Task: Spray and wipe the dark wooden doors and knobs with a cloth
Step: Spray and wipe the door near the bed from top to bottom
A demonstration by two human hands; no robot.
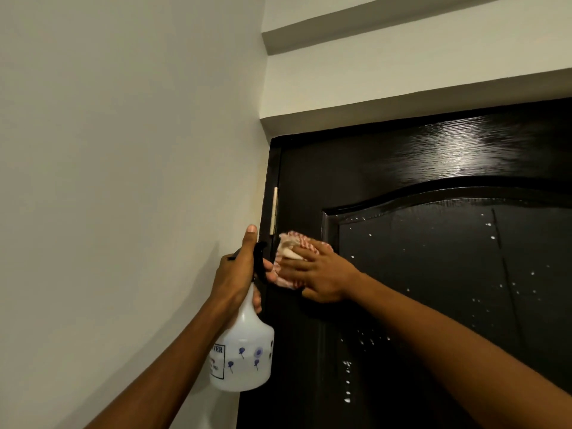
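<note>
Spray bottle (244,351) hangs before door (402,168) beside wall (123,150).

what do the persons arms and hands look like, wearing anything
Both forearms are bare as far as the frame shows: no sleeves, gloves, watch or bracelet in view. The left hand and right hand show no rings on the visible fingers. The left thumbnail is short and unpainted. Upper arms lie outside the frame.

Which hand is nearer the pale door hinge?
Left. The left hand, gripping the white spray bottle, has its thumb beside the pale hinge; the right hand sits lower right.
</note>
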